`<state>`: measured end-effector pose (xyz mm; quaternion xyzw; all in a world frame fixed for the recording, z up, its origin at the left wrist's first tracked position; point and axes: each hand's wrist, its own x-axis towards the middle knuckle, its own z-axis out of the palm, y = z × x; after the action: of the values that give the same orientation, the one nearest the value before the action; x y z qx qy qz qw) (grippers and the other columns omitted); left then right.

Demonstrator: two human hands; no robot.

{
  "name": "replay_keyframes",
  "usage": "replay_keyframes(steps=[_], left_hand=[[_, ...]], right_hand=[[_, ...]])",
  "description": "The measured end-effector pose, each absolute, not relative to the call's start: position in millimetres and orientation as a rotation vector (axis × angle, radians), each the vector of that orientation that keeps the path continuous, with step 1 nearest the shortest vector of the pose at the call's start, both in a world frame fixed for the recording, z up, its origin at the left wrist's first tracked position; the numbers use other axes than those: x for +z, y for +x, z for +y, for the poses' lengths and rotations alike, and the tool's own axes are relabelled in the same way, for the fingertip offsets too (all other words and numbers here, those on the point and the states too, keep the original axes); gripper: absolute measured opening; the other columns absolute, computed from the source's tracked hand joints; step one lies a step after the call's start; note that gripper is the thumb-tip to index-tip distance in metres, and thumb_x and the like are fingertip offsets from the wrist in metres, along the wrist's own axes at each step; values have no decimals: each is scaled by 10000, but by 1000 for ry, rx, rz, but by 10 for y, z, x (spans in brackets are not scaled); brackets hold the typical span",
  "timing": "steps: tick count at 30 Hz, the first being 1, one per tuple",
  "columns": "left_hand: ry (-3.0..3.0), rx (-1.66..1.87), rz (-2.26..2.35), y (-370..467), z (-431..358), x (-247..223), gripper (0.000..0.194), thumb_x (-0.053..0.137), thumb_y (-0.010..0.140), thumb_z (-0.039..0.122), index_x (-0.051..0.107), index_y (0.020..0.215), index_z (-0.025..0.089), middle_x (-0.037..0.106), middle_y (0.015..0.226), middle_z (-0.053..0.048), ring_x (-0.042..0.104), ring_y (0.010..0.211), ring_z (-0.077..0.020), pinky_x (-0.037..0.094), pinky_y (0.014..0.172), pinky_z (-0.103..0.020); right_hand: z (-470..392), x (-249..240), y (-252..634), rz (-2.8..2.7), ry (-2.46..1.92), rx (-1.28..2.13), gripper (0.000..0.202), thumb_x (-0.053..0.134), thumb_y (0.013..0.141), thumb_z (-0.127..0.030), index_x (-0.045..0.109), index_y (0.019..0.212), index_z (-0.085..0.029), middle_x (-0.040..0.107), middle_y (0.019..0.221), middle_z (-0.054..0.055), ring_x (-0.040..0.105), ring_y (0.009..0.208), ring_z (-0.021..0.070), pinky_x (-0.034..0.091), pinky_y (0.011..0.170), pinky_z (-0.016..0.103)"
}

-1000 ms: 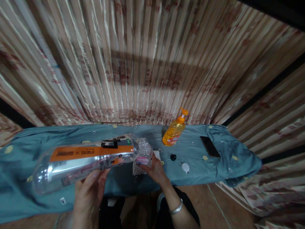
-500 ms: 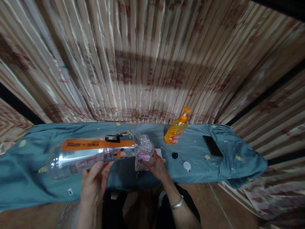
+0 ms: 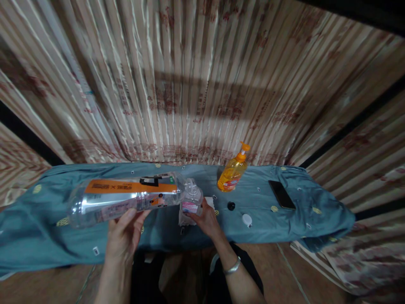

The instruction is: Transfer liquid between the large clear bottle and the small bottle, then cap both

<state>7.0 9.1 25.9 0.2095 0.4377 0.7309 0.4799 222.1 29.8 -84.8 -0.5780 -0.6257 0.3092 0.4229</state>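
One teal patterned cloth (image 3: pixel 262 230) covers the desk before a pleated curtain (image 3: pixel 190 84); pump bottle (image 3: pixel 232 174), phone (image 3: pixel 282 194), black cap (image 3: pixel 231 205) and white cap (image 3: pixel 247 220) lie rightward. Above it, the left hand (image 3: pixel 128 226) grips a large clear bottle (image 3: pixel 126 196), its neck apparently meeting the small bottle (image 3: pixel 191 202) the right hand (image 3: pixel 207 218) grasps.

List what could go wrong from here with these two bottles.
The large clear bottle lies nearly level in the left hand alone, so it might roll or slip. Its neck end is right at the top of the small clear bottle in the right hand; if they shift apart, any liquid could spill, perhaps onto the teal cloth. I cannot tell whether any is flowing.
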Motion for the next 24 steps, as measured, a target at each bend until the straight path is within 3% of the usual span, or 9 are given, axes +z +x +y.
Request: replay_keyframes(steps=[14,18,24], left_hand=[[451,1793,1052,33,111,183,381,898,458,338,674,733,197,704,738,-16,692,903,-294,534,947,-573],[486,1771,1043,25,109,185,347,898,479,333,676,711,201,711,732,-9,694,834,-260,551,929,-560],[480,1766,1021,-25,111,122,345,894,519,317,707,792,221,731,779,-4,706,871,-265,559,930,-537]], right_hand=[[301,-818,2203,-1572,-1467,759,666,823,749,-301,530,1343,-237,748,1150,68,719,1060,286,567,933,403],[305,-827,2210,-1582,-1470,766,695,823,751,-283,504,1364,-213,742,1164,83,713,1082,293,560,942,407],[291,-774,2209,-1574,-1447,821,630,812,766,-248,529,1328,-209,738,1175,86,706,1098,292,546,968,425]])
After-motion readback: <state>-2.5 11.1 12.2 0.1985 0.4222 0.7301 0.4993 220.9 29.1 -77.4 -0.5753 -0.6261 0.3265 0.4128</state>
